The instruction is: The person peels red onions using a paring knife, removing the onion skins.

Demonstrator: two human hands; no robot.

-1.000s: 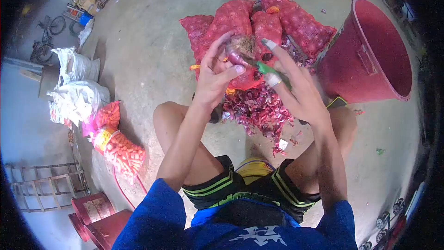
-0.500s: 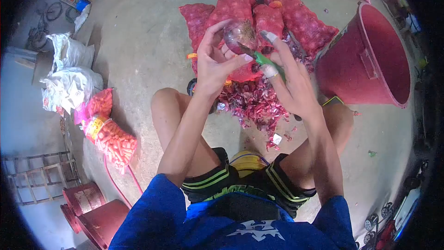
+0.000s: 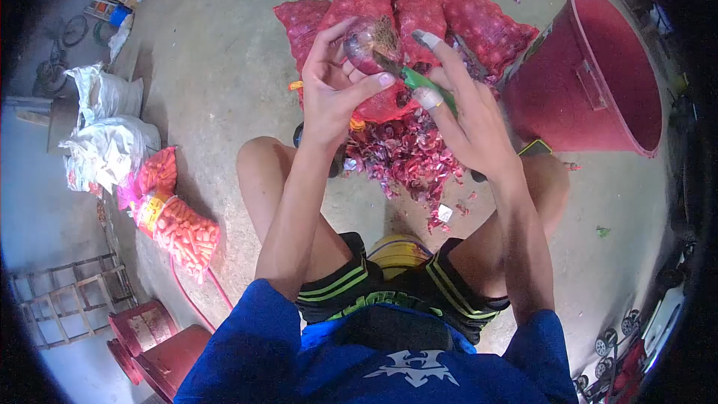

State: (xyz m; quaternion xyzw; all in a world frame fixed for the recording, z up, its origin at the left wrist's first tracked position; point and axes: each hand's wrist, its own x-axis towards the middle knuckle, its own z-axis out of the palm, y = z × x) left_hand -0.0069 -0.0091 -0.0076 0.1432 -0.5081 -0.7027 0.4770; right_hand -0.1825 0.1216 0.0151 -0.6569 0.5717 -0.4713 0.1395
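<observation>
A red onion [image 3: 362, 46] with a tuft of dry roots rests in my left hand [image 3: 333, 93], whose fingers curl round its left side and underside. My right hand [image 3: 467, 116] grips a knife [image 3: 425, 87] by its green handle. Its dark blade lies against the right side of the onion, near the roots. Pale wrappings cover the thumb and index fingertip of my right hand. Below both hands, a heap of onion skins [image 3: 411, 157] lies on the floor between my feet. Red mesh sacks of onions [image 3: 479, 19] lie just beyond.
To the right stands a large dark red tub [image 3: 550, 97], tilted in view. White sacks [image 3: 116, 138] and a bag of carrots [image 3: 187, 232] are on the left. Red containers [image 3: 168, 355] sit at lower left. A yellow seat [image 3: 396, 254] is beneath me.
The view has shifted slightly, so the sacks and tub appear higher and further left. Both hands keep their grips; the onion sits tipped slightly differently, its roots more upward.
</observation>
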